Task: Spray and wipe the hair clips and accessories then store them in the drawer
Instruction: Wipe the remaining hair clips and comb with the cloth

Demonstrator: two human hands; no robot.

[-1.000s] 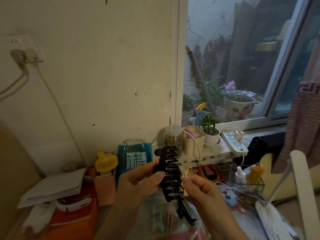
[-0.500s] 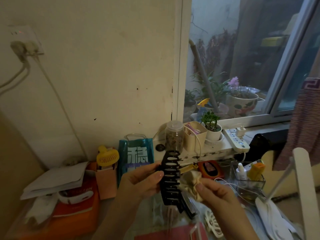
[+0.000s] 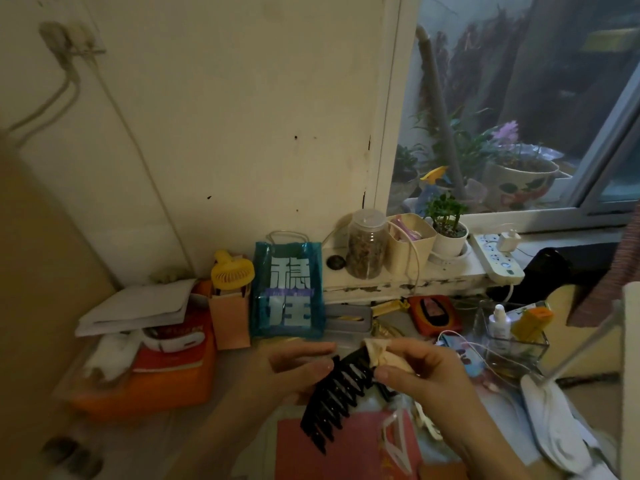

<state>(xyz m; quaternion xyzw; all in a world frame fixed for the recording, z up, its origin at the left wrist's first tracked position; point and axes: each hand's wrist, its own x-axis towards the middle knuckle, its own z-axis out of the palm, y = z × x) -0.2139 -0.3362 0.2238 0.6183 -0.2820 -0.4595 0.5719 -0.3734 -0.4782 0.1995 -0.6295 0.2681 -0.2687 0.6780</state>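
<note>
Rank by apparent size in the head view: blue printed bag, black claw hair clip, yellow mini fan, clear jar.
1. Blue printed bag
2. Black claw hair clip, though nearer the camera
3. Clear jar
4. Yellow mini fan; close to the jar, unsure

Black hair clip (image 3: pixel 337 389), cream cloth (image 3: pixel 384 353), blue bag (image 3: pixel 287 289), yellow fan (image 3: pixel 232 270).

Desk (image 3: pixel 194 434) carries an orange box (image 3: pixel 166 379) at its left edge. A blue bag (image 3: pixel 287 292) stands at the back edge. A clear organiser (image 3: pixel 512 334) sits toward the right edge.
</note>
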